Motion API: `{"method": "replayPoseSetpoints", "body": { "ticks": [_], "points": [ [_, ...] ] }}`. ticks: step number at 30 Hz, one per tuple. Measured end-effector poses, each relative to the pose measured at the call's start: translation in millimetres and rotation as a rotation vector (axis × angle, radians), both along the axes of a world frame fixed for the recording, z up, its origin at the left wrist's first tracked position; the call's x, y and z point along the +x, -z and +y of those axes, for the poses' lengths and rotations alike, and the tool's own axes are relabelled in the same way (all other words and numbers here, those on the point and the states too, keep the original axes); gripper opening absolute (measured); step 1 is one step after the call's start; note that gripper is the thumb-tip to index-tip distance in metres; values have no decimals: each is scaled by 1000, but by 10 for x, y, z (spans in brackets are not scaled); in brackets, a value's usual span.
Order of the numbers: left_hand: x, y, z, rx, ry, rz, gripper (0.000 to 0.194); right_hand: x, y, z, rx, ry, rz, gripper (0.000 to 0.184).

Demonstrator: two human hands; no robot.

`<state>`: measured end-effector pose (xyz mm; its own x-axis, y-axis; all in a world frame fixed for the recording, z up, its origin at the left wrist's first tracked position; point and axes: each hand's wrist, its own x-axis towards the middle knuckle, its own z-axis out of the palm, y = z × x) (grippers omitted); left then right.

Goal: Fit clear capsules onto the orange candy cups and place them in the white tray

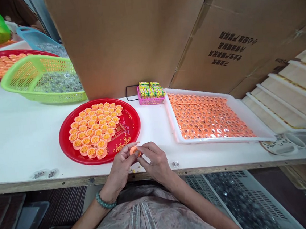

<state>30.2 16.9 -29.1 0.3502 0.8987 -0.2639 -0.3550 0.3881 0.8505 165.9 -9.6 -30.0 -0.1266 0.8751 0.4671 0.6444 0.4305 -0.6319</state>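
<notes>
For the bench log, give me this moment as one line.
left hand: pinching small orange piece | right hand: touching it | nearby: red tray, white tray, both holding orange pieces

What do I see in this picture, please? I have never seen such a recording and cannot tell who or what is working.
There is no machine here: a person works with bare hands. The single picture comes from a camera worn on the head, looking forward and down.

The left hand, with a green bracelet on its wrist, holds a small orange piece. The right hand has its fingertips right at that piece.

On the white table stand a red tray of orange pieces with yellow bits inside, a white tray of orange pieces in rows, a pink basket of small packets, and a green basket of clear pieces.
</notes>
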Motion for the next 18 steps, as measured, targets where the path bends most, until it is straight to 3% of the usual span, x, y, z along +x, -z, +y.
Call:
{"method": "replayPoseSetpoints", "body": {
  "ticks": [5, 8, 11, 15, 18],
  "points": [
    [-3, 9, -16, 24, -24, 22, 54, 65, -24, -16, -42, -75, 43, 35],
    [-3, -37, -2, 12, -10, 34, 66, 168, -69, 15, -201, -86, 221, 31],
    [-8, -55, 5, 11, 50, 178, 79, 249, -112, 52, -375, -34, 342, 31],
    [4, 95, 8, 40, 105, 337, 100, 281, -115, 120, -417, -53, 102, 22],
    [44, 243, 25, -2, 108, 408, 100, 330, -137, 158, -441, -117, -85, 20]
  ]
}}
